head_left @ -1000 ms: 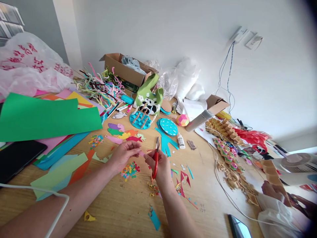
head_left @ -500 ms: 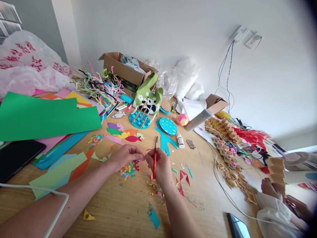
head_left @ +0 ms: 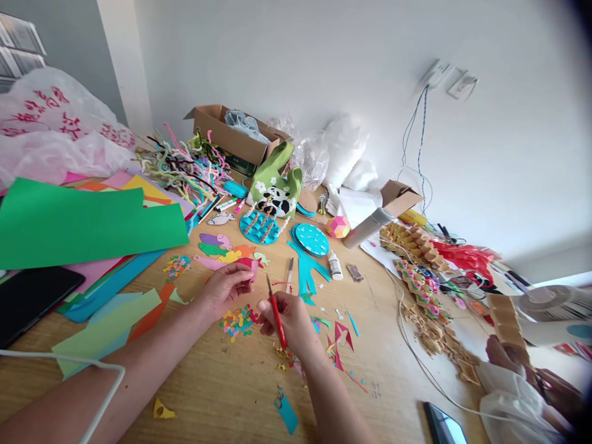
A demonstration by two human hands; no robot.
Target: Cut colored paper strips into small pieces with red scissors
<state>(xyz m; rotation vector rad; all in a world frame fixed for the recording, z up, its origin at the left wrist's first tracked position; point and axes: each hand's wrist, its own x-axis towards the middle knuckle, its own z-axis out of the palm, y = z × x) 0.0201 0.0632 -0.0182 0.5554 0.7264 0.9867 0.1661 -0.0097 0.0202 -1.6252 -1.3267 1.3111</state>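
Observation:
My left hand [head_left: 227,285] pinches a small piece of pink-red paper [head_left: 250,271] above the table. To its right, my right hand [head_left: 287,320] is closed around red-handled scissors [head_left: 277,320], their tip pointing up and away. Below and between the hands lies a pile of small colourful paper dots [head_left: 238,322]. Colourful paper fish [head_left: 226,253] lie just beyond my left hand. Under and beside my right wrist are paper scraps, with red offcuts [head_left: 343,336] farther right.
Green sheets [head_left: 92,222] and a black tablet [head_left: 39,299] are at the left. Blue discs [head_left: 312,239], a glue bottle [head_left: 335,266] and a spray can [head_left: 369,227] stand or lie beyond. At the right edge, another person's hands hold a cardboard piece [head_left: 507,320] and scissors.
My hands have moved apart. The left now holds up the pink-red paper, while the right has moved slightly nearer, its scissors tilted left. A pen-like tool beyond it is now uncovered.

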